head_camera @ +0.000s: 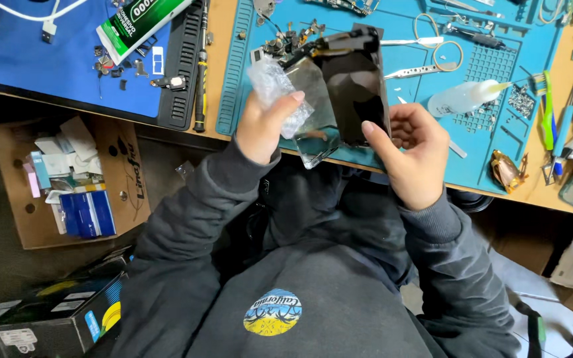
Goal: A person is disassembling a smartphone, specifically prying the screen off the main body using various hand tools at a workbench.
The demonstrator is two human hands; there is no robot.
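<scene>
My left hand [264, 126] is closed around a crumpled clear bubble-wrap sleeve [274, 86] and the edge of a clear glass screen panel [313, 113]. My right hand [414, 152] grips the right edge of a dark phone display assembly [353, 86], which is tilted up and partly overlaps the glass panel. Both are held just above the near edge of a teal work mat [499, 126]. My dark grey sleeves and sweatshirt fill the lower frame.
On the teal mat lie tweezers [419, 69], a clear squeeze bottle [462, 98], small phone parts and screws. A blue mat [48, 59] to the left holds a green glue tube [137, 23] and a screwdriver [201, 79]. Cardboard boxes [41, 199] sit on the floor at left.
</scene>
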